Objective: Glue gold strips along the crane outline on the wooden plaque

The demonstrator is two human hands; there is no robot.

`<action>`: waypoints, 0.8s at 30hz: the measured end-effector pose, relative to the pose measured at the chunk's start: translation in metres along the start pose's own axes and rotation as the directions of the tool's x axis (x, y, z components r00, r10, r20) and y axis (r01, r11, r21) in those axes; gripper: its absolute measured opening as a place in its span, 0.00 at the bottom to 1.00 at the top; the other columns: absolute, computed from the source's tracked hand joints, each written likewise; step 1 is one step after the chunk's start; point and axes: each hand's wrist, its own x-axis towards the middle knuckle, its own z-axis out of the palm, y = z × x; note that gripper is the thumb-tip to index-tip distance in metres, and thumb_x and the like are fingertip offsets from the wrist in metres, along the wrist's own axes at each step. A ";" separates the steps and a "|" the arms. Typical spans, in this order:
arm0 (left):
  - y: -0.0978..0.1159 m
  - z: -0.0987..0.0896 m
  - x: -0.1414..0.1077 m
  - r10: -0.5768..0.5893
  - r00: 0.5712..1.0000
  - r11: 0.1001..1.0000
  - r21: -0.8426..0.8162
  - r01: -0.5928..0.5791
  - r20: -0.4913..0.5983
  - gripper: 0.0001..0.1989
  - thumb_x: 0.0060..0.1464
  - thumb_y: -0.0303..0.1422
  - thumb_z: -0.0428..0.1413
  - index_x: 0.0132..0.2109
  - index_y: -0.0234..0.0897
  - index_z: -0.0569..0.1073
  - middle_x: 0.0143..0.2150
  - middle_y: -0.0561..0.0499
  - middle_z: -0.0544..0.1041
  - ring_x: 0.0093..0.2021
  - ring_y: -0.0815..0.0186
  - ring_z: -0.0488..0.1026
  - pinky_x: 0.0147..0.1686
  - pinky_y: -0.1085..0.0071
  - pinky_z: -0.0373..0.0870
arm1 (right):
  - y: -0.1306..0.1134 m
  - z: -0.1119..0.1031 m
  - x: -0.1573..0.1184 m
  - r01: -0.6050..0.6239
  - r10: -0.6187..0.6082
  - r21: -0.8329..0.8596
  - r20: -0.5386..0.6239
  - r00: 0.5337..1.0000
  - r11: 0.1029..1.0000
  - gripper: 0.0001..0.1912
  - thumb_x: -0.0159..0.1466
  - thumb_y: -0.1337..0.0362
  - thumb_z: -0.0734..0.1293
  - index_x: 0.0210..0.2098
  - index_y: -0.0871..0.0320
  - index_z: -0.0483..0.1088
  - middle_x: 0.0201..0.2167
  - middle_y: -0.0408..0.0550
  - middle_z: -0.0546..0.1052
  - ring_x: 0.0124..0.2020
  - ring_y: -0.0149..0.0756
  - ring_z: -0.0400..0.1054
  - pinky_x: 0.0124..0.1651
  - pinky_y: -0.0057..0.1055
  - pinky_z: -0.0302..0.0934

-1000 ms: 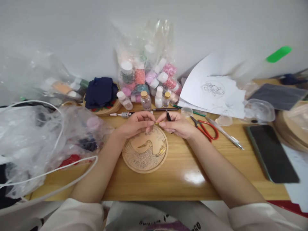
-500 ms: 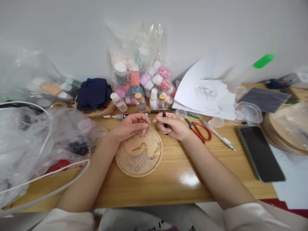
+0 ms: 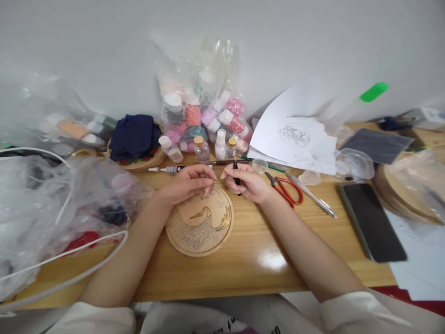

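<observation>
On the desk (image 3: 250,260) the disc (image 3: 201,232) lies centrally, probably for easy reach, with the right hand (image 3: 248,183) clamping its fingers on a black tool (image 3: 237,170) and the left hand (image 3: 189,184) curled, whether pinching I cannot tell.

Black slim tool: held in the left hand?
No, the right hand holds the black slim tool, with a visible gap between it and the left hand.

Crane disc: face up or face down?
Face up: the disc shows its crane design, though the left hand hides part of the far edge.
</observation>
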 end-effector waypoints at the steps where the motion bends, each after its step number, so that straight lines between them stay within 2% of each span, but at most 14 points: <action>1: 0.000 0.000 0.000 0.001 1.000 1.000 -0.001 -0.001 -0.003 0.09 0.49 0.32 0.63 0.35 0.32 0.73 0.20 0.56 0.71 0.22 0.74 0.67 0.25 0.77 0.64 | 0.000 0.000 0.000 -0.002 0.002 -0.001 -0.001 1.000 1.000 0.13 0.54 0.57 0.70 0.28 0.62 0.69 0.11 0.35 0.66 0.10 0.17 0.43 0.15 0.21 0.32; 17: 0.000 -0.001 0.001 0.003 1.000 1.000 0.000 -0.003 0.000 0.09 0.47 0.33 0.64 0.34 0.34 0.74 0.19 0.56 0.70 0.21 0.73 0.66 0.24 0.77 0.64 | -0.001 0.003 0.000 -0.015 0.015 0.033 -0.021 1.000 0.999 0.13 0.53 0.59 0.71 0.26 0.62 0.67 0.11 0.34 0.66 0.09 0.16 0.44 0.15 0.20 0.32; 24: 0.000 0.000 0.001 0.012 1.000 1.000 0.010 -0.012 0.015 0.09 0.50 0.32 0.63 0.36 0.32 0.73 0.20 0.57 0.69 0.22 0.74 0.66 0.26 0.77 0.64 | -0.001 0.002 0.001 -0.032 0.032 0.011 -0.029 0.999 0.999 0.13 0.53 0.59 0.70 0.27 0.61 0.65 0.12 0.35 0.67 0.10 0.17 0.43 0.15 0.21 0.33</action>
